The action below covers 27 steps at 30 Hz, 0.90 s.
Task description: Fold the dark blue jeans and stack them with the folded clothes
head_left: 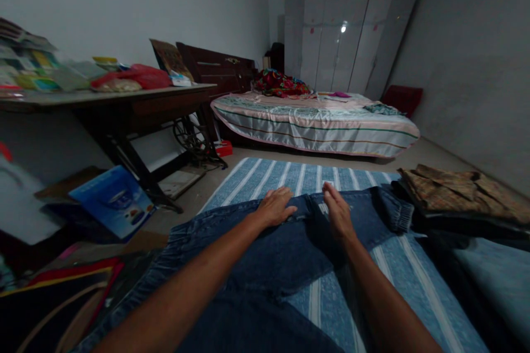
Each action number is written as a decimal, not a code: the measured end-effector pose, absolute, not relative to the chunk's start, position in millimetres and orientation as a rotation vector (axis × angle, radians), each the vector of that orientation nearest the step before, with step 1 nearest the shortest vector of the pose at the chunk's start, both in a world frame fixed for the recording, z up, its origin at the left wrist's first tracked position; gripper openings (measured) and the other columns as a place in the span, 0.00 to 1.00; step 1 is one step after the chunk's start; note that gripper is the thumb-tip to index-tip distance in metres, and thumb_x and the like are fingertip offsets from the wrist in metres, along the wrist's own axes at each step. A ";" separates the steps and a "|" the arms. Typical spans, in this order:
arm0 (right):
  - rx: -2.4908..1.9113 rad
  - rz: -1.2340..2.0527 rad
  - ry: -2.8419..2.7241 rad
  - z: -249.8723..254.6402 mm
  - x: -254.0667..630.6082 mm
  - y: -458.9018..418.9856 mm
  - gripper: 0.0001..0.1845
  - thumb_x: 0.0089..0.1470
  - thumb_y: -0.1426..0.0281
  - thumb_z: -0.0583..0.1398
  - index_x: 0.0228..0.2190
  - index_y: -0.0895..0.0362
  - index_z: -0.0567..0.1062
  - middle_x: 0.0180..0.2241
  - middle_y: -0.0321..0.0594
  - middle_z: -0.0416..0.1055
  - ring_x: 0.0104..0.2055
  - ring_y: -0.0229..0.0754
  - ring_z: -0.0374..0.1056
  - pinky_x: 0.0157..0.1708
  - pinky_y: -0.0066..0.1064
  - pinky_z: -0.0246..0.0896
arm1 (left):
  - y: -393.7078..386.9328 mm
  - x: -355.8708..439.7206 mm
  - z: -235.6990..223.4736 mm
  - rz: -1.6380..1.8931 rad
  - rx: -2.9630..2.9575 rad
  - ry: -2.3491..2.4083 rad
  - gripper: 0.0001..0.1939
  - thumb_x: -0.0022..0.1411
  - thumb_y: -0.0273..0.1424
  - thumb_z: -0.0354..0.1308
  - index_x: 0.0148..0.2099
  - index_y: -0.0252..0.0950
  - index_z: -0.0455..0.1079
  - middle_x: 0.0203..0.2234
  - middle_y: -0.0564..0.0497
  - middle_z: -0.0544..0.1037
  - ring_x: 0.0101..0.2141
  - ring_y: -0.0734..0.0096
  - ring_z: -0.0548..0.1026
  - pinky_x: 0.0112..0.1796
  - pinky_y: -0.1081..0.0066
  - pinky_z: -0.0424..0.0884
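Dark blue jeans lie spread across a blue and white striped sheet. Their gathered elastic waist is at the left and one elastic cuff is at the right. My left hand rests flat on the upper leg of the jeans, its fingers stretched out. To its right, my right hand is turned on edge over the same leg, fingers straight and holding nothing. Whether the right hand touches the denim I cannot tell. The second leg lies nearer to me, partly behind my left forearm.
Folded clothes, with a brown checked garment on top, are stacked at the right. A sewing-machine table with bags stands at the left, above a blue box. Behind are a bed and a wardrobe.
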State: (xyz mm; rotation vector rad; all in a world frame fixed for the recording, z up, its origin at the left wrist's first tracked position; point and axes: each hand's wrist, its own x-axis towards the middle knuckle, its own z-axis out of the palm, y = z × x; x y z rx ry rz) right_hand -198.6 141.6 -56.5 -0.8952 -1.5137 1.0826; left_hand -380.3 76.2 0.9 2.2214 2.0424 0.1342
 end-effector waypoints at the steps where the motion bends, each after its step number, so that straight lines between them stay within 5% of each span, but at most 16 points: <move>1: -0.889 0.999 -1.707 -55.0 -209.8 136.8 0.33 0.59 0.53 0.48 0.59 0.59 0.61 0.60 0.48 0.58 0.63 0.47 0.53 0.61 0.43 0.48 | 72.5 -382.8 -0.9 0.140 2.212 2.078 0.24 0.64 0.39 0.47 0.60 0.38 0.59 0.63 0.44 0.58 0.63 0.57 0.52 0.60 0.56 0.49; 6: -0.887 0.668 -2.289 -61.7 -254.4 120.4 0.38 0.59 0.48 0.48 0.59 0.64 0.61 0.62 0.53 0.54 0.65 0.53 0.46 0.63 0.43 0.41 | 59.1 -392.8 -20.9 0.021 2.055 2.213 0.28 0.63 0.31 0.42 0.65 0.36 0.50 0.65 0.43 0.51 0.65 0.59 0.47 0.61 0.54 0.46; 12: -0.989 0.530 -2.428 -75.8 -250.2 119.4 0.46 0.58 0.44 0.45 0.57 0.73 0.60 0.62 0.66 0.48 0.66 0.60 0.39 0.62 0.50 0.33 | 51.1 -396.9 -41.5 0.030 1.988 2.254 0.32 0.66 0.40 0.37 0.67 0.32 0.43 0.67 0.43 0.44 0.65 0.59 0.41 0.61 0.51 0.42; 27: -1.243 0.235 -2.601 -81.1 -238.1 120.6 0.49 0.57 0.42 0.40 0.61 0.71 0.54 0.64 0.62 0.43 0.66 0.58 0.37 0.61 0.49 0.36 | 11.2 -452.5 -30.2 -0.025 1.851 2.292 0.40 0.64 0.54 0.33 0.68 0.33 0.42 0.67 0.43 0.44 0.66 0.60 0.39 0.61 0.53 0.38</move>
